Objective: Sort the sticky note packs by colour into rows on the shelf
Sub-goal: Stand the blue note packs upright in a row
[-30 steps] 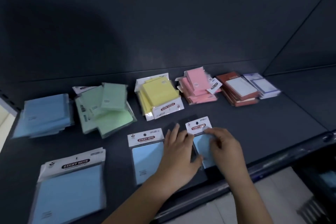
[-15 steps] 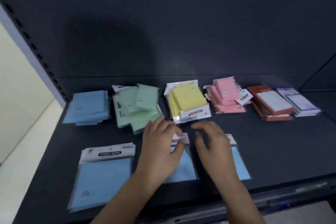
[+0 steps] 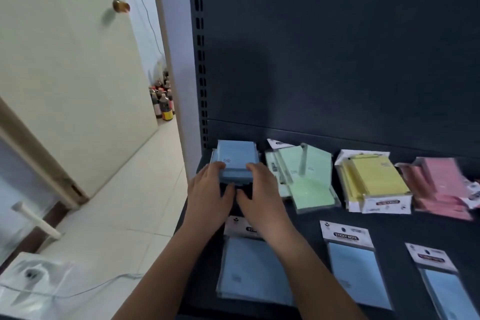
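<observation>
The left hand and right hand grip the blue sticky note stack, fingers curled over its near corners, thumbs in front. It lies between the fingertips. The stack is probably light, loose and slick-wrapped, so it is best squeezed from both sides.

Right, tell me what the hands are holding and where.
The blue stack of sticky note packs at the back of the shelf: left hand grips its near left corner, right hand its near right corner.
</observation>
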Demonstrator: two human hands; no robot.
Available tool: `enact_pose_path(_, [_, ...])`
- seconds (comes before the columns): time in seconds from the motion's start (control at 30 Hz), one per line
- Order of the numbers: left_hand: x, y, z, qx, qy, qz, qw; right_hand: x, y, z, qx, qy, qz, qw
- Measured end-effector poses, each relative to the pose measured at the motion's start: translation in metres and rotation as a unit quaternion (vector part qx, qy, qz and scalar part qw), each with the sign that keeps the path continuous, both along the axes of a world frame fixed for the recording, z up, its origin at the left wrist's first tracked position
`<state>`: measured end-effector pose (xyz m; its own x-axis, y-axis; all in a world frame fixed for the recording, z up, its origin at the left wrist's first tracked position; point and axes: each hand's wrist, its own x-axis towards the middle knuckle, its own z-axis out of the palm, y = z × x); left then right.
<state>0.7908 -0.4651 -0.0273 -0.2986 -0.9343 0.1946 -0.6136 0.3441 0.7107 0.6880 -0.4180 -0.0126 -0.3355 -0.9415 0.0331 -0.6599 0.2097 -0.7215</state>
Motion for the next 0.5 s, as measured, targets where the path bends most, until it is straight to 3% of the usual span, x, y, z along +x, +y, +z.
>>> enact_pose_path(0.17, [0.000,-0.005,-0.004,-0.010,-0.003,-0.005,1.000,-0.001,-0.008,0.003,-0.012,-0.064,-0.057,0.996])
enact_pose_path(0.27, [0.003,-0.004,-0.002,-0.040,0.037,0.011,0.998,-0.002,-0.004,0.006,-0.052,-0.060,-0.081,0.994])
enact_pose_path(0.4, [0.007,0.006,0.014,-0.012,0.165,0.059,0.984,0.003,0.006,0.011,-0.143,-0.174,-0.121,0.967])
enact_pose_path(0.5, [0.014,0.014,0.019,0.116,0.308,0.074,0.941,0.006,0.015,0.010,-0.172,-0.314,-0.149,0.922])
